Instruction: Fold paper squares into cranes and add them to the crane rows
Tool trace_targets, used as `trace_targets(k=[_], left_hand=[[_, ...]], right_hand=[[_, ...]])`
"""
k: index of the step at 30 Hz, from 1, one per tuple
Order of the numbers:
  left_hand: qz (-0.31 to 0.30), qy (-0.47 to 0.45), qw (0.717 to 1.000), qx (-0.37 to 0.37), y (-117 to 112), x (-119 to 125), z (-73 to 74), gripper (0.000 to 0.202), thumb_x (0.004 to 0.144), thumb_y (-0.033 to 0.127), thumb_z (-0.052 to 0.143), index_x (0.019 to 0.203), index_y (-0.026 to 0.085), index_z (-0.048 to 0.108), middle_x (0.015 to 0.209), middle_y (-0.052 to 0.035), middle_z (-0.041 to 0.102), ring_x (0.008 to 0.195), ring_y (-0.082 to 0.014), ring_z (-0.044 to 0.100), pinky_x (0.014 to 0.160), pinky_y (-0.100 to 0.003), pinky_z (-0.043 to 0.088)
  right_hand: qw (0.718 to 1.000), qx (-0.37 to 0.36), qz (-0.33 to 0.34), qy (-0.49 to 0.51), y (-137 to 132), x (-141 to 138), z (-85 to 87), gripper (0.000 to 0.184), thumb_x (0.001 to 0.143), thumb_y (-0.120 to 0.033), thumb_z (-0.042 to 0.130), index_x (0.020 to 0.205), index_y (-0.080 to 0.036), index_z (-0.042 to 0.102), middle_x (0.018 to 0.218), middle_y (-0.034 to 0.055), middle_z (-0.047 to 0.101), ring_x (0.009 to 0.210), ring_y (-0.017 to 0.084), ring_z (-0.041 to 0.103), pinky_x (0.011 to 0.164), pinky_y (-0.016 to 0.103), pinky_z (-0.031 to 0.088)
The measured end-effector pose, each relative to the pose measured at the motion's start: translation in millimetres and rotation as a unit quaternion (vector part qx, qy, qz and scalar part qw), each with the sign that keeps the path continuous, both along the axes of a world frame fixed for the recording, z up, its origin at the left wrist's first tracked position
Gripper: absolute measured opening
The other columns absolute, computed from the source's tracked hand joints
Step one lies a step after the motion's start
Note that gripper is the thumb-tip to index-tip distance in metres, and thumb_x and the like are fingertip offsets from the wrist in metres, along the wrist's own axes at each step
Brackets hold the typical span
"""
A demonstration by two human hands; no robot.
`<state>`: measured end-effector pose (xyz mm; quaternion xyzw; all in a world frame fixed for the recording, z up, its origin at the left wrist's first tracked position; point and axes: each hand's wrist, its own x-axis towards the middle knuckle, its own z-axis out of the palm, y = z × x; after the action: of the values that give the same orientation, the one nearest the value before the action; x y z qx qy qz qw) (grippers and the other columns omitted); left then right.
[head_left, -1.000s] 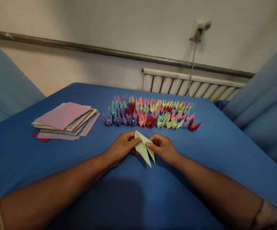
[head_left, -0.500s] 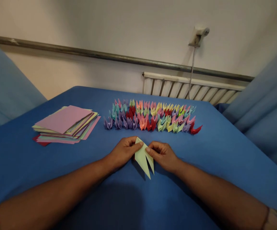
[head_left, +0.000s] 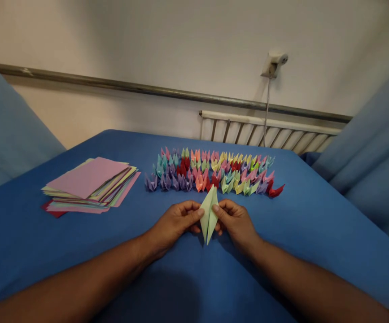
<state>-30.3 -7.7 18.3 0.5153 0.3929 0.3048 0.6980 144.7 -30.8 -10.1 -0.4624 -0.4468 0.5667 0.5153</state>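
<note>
A pale green folded origami paper (head_left: 209, 216) stands between my two hands, shaped as a narrow diamond with a slit down its lower half. My left hand (head_left: 181, 222) pinches its left corner, thumb in front and fingers behind. On the opposite corner, my right hand (head_left: 236, 223) grips it the same way, with the thumb lying on the paper's face. Just beyond the paper's upper tip are rows of small folded paper cranes (head_left: 201, 183) in purple, red, pink, yellow, green and blue.
A loose stack of coloured paper sheets (head_left: 88, 177), pink on top, lies at the left on the blue table cover (head_left: 140, 287). Behind the table are a metal rail (head_left: 147, 89), a radiator (head_left: 268, 130) and a wall socket with a cord (head_left: 272, 66). Blue curtains (head_left: 376, 143) hang on both sides.
The green paper has turned upright, and its two lower points have come together. My right hand has shifted to the paper's right corner. The view has tilted slightly upward.
</note>
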Motion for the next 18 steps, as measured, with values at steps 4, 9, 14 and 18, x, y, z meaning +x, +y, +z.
trace_targets(k=[4, 9, 14, 18], left_hand=[[0.022, 0.029, 0.999, 0.017, -2.2, 2.5, -1.5, 0.035, 0.073, 0.047, 0.074, 0.081, 0.015, 0.06, 0.068, -0.0003, 0.066, 0.063, -0.0139, 0.059, 0.062, -0.026, 0.043], [0.019, 0.035, 0.999, 0.019, -2.9, 2.6, -3.3, 0.038, 0.07, 0.047, 0.077, 0.08, 0.015, 0.058, 0.067, 0.0002, 0.067, 0.06, -0.0131, 0.058, 0.058, -0.024, 0.041], [-0.009, 0.014, 1.0, 0.014, -4.2, 2.3, -3.1, 0.037, 0.07, 0.045, 0.077, 0.083, 0.017, 0.057, 0.071, -0.0019, 0.07, 0.066, -0.0166, 0.064, 0.064, -0.027, 0.046], [-0.005, 0.034, 0.999, 0.013, -3.2, 1.5, -2.5, 0.036, 0.068, 0.042, 0.079, 0.082, 0.017, 0.057, 0.072, -0.0013, 0.07, 0.065, -0.0157, 0.063, 0.061, -0.025, 0.044]], right_hand=[[0.999, 0.003, 0.038, 0.026, -3.7, -4.8, -1.4, 0.041, 0.072, -0.055, 0.074, 0.075, -0.017, 0.058, 0.052, -0.0015, 0.063, 0.039, 0.01, 0.055, 0.039, 0.021, 0.045], [0.998, -0.005, 0.054, 0.04, -5.4, -7.6, -2.6, 0.043, 0.069, -0.054, 0.077, 0.08, -0.016, 0.061, 0.057, -0.0004, 0.065, 0.042, 0.01, 0.058, 0.039, 0.02, 0.046], [0.997, -0.002, 0.064, 0.044, -3.9, -6.9, -5.7, 0.041, 0.071, -0.054, 0.076, 0.078, -0.016, 0.06, 0.056, -0.0003, 0.064, 0.042, 0.011, 0.058, 0.04, 0.021, 0.047], [0.995, -0.002, 0.087, 0.039, -3.9, -5.0, -6.4, 0.041, 0.072, -0.054, 0.074, 0.08, -0.017, 0.06, 0.058, -0.0003, 0.065, 0.045, 0.011, 0.058, 0.042, 0.022, 0.047]])
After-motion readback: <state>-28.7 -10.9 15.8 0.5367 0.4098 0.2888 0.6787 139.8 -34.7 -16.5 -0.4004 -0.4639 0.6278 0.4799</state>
